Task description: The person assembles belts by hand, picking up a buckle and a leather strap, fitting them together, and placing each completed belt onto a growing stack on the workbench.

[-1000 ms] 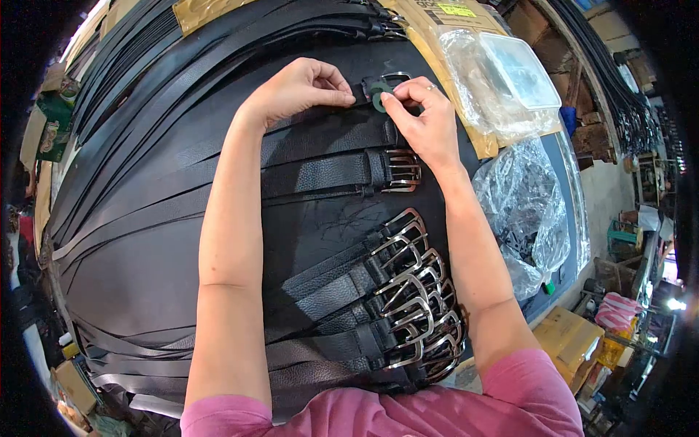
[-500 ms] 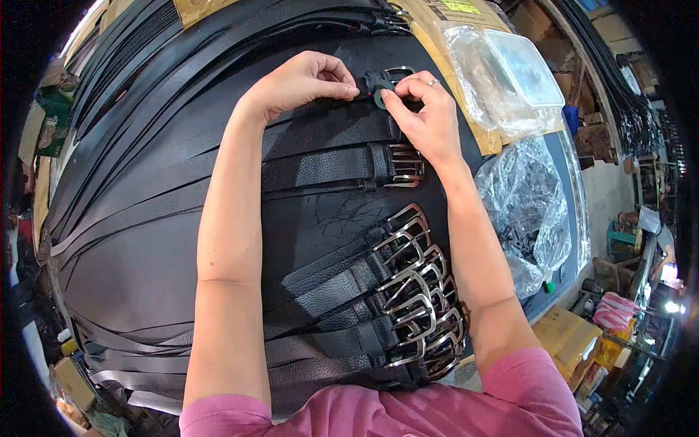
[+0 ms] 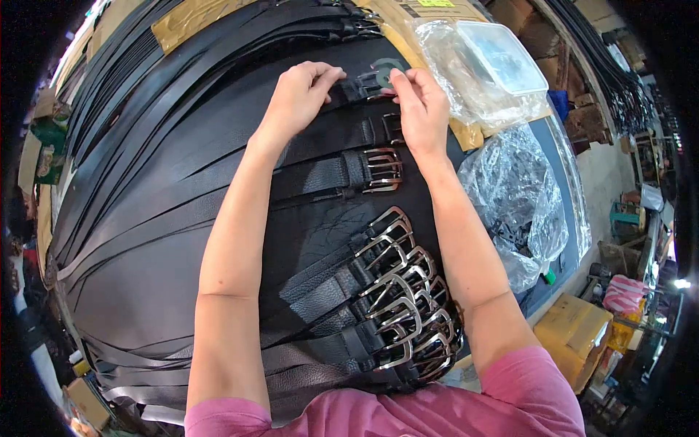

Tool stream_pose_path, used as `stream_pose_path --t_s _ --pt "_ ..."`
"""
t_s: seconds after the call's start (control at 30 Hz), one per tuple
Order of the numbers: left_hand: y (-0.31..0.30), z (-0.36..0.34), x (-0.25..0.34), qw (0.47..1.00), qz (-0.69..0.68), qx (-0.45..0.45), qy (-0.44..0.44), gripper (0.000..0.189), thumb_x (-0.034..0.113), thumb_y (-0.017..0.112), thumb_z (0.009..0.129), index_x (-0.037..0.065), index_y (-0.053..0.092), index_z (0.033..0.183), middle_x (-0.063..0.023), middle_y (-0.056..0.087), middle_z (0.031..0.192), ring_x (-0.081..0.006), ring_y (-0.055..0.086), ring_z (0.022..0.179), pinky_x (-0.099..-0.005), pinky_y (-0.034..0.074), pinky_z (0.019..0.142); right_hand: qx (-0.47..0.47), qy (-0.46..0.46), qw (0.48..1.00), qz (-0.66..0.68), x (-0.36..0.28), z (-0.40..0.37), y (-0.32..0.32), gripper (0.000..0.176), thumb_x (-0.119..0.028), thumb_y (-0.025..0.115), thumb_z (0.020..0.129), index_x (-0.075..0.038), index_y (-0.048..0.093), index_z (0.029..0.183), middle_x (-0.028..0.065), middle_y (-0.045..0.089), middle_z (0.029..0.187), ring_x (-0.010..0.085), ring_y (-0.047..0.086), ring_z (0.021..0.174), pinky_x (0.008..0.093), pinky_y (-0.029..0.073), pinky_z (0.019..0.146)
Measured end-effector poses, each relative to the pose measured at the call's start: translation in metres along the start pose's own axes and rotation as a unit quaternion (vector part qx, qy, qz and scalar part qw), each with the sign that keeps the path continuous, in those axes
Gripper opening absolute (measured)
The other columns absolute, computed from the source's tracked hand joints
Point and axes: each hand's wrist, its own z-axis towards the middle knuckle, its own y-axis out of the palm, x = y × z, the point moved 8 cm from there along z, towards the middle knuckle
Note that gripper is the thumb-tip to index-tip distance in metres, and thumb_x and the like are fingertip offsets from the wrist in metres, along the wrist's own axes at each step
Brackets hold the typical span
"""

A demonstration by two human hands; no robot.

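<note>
My left hand (image 3: 302, 91) is at the upper middle, thumb and fingertips pinched at the left end of a black belt's buckle section (image 3: 362, 87); what lies in the pinch is too small to make out. Just right of it, my right hand (image 3: 424, 105) pinches a dark green, ring-like disc (image 3: 387, 71) over the belt's buckle end. Below the hands, another black belt (image 3: 376, 131) lies with its buckle partly under my right hand. Further down are belts with silver prong buckles (image 3: 384, 170).
A heap of buckled belts (image 3: 397, 313) lies near my body. Long black straps (image 3: 196, 54) spread across the upper left. To the right are a lidded plastic container (image 3: 502, 57), a clear plastic bag of small dark pieces (image 3: 518, 211) and a cardboard box (image 3: 575, 335).
Both hands have moved slightly apart. The green disc has shifted up and now shows more fully over the buckle end. The whole view has shifted a little to the left.
</note>
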Motion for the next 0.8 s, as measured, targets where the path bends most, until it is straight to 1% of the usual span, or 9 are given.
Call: stream_pose_path --t_s 0.07,0.1,0.2,0.23,0.33,0.43,0.57,0.63,0.8 --pt "0.003 -0.001 0.008 0.997 0.069 0.025 0.039 0.024 0.022 0.065 0.087 0.002 0.068 0.1 -0.0079 0.062 0.08 -0.0128 0.056 0.07 -0.0275 0.044 0.063 0.006 0.01 0.999 0.039 -0.007 -0.001 0.0 0.023 -0.016 0.06 0.09 0.003 0.056 0.079 0.0073 0.061 0.066 0.0125 0.06 0.058 0.0261 0.045 0.054" --pt "0.003 -0.002 0.014 0.992 0.104 0.039 0.059 0.024 0.022 0.066 0.086 0.002 0.068 0.098 -0.0087 0.061 0.08 -0.0138 0.056 0.07 -0.0283 0.044 0.063 -0.005 0.012 1.0 0.023 -0.004 -0.001 0.0 0.021 -0.018 0.058 0.093 0.0 0.058 0.082 0.0043 0.061 0.071 0.0114 0.063 0.063 0.0224 0.045 0.058" --pt "0.01 -0.012 0.04 0.975 0.153 0.054 0.15 0.024 0.023 0.07 0.082 0.005 0.069 0.098 -0.0094 0.058 0.078 -0.0168 0.056 0.07 -0.0283 0.045 0.063 0.012 0.032 0.997 0.069 0.005 0.001 -0.002 0.021 -0.018 0.058 0.093 0.0 0.058 0.082 0.0045 0.06 0.071 0.0119 0.063 0.062 0.0216 0.045 0.055" --pt "0.013 -0.011 0.036 0.972 0.174 0.067 0.142 0.024 0.021 0.073 0.078 0.007 0.069 0.097 -0.0082 0.057 0.08 -0.0194 0.055 0.067 -0.0287 0.046 0.064 0.03 0.042 0.995 0.085 0.006 0.0 -0.003 0.026 -0.019 0.057 0.093 0.003 0.056 0.079 0.0077 0.06 0.067 0.0139 0.062 0.057 0.0264 0.047 0.053" --pt "0.014 -0.012 0.043 0.965 0.187 0.105 0.154 0.025 0.019 0.072 0.077 0.009 0.069 0.099 -0.008 0.057 0.089 -0.0213 0.057 0.072 -0.0312 0.047 0.065 0.048 0.054 0.992 0.1 0.011 0.0 -0.005 0.025 -0.018 0.057 0.093 0.004 0.056 0.08 0.0082 0.061 0.066 0.0143 0.063 0.057 0.0266 0.047 0.052" --pt "0.023 -0.012 0.059 0.939 0.229 0.084 0.244 0.024 0.014 0.069 0.078 0.01 0.069 0.101 -0.0082 0.056 0.096 -0.0229 0.058 0.077 -0.0329 0.049 0.068 0.057 0.046 0.994 0.086 0.007 -0.002 -0.006 0.025 -0.018 0.057 0.092 0.004 0.056 0.081 0.0085 0.061 0.066 0.0144 0.063 0.057 0.0266 0.047 0.052" --pt "0.025 -0.009 0.056 0.949 0.2 0.04 0.241 0.019 0.006 0.064 0.08 0.01 0.069 0.097 -0.009 0.055 0.094 -0.0285 0.061 0.084 -0.0373 0.05 0.074 0.054 0.047 0.994 0.08 0.009 -0.002 -0.006 0.023 -0.018 0.058 0.092 0.003 0.056 0.082 0.0074 0.061 0.069 0.0141 0.063 0.058 0.0255 0.046 0.052" --pt "0.027 -0.011 0.058 0.94 0.216 0.039 0.26 0.017 0.006 0.064 0.08 0.008 0.067 0.097 -0.0094 0.055 0.093 -0.0268 0.06 0.082 -0.0357 0.05 0.072 0.05 0.049 0.995 0.072 0.01 -0.001 -0.005 0.021 -0.018 0.059 0.092 0.001 0.057 0.083 0.0052 0.061 0.072 0.0139 0.065 0.061 0.0227 0.044 0.051" --pt "0.022 -0.009 0.052 0.951 0.178 0.058 0.247 0.01 0.005 0.064 0.082 0.002 0.061 0.091 -0.0098 0.056 0.09 -0.0245 0.059 0.079 -0.0336 0.048 0.069 0.057 0.038 0.996 0.053 0.007 -0.001 -0.004 0.023 -0.016 0.063 0.088 0.005 0.058 0.079 0.0099 0.062 0.067 0.0143 0.062 0.056 0.0272 0.046 0.052"
